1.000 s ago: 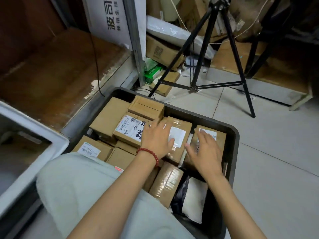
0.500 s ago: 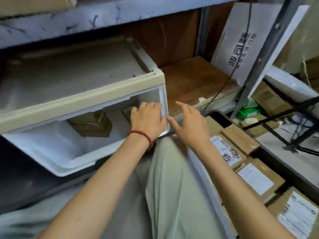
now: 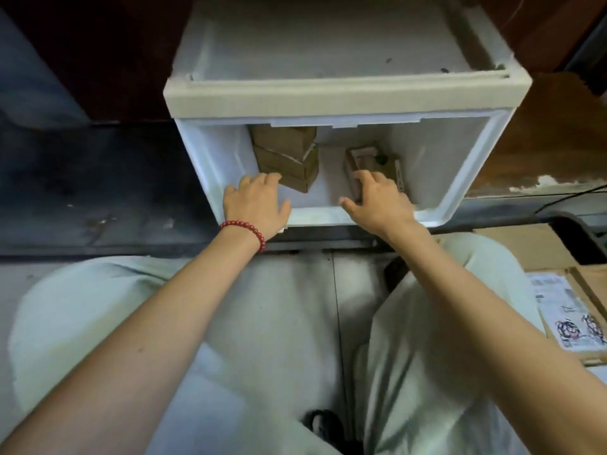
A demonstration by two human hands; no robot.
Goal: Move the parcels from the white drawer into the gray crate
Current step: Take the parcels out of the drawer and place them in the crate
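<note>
The white drawer (image 3: 466, 178) stands pulled out in front of me. Inside, a stack of brown cardboard parcels (image 3: 289, 156) sits at the back left and a smaller brown parcel (image 3: 368, 159) lies to the right. My left hand (image 3: 256, 201), with a red bead bracelet, reaches over the drawer's front rim, its fingers just left of the stack and holding nothing. My right hand (image 3: 377, 198) lays its fingers on the near end of the small parcel, thumb spread wide. The gray crate (image 3: 584, 234) shows only at the right edge.
Labelled cardboard parcels (image 3: 568, 310) lie in the crate at the right. My knees in pale trousers (image 3: 262, 323) fill the foreground below the drawer. A dark shelf ledge (image 3: 98, 192) runs left of the drawer, and a worn wooden shelf board (image 3: 542, 152) lies to its right.
My view swung from the crate to face the drawer. Both hands left the crate's parcels, passed the drawer's rim and now reach inside, the right one onto the small parcel.
</note>
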